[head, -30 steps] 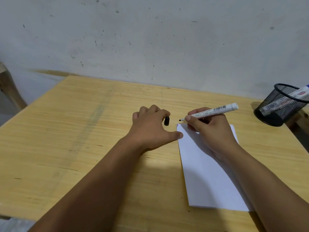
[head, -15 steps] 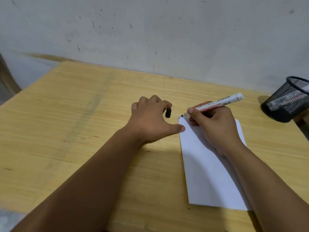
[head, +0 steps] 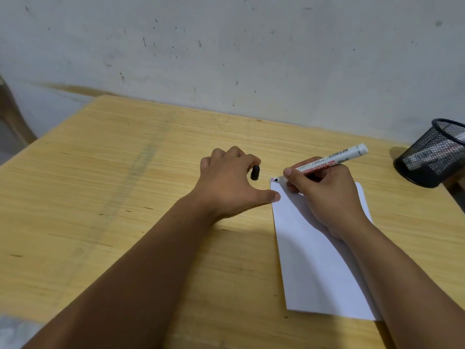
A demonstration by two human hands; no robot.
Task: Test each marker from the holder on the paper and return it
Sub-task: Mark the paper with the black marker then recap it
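— Two hands busy: our right hand (head: 324, 195) pinches the marker (head: 329, 162), tip at the paper (head: 319, 260) corner; left hand (head: 226, 182) fingers pinch its cap (head: 255, 172)
— We could slide the paper along the worktop (head: 125, 197), since only our thumb pins it

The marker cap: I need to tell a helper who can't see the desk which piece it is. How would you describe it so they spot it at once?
On the wooden table, look just left of the top corner of the white paper, where the left hand rests. The marker cap is the short black cylinder pinched in its fingertips. It is the only small black piece there, unlike the long white marker in the right hand.
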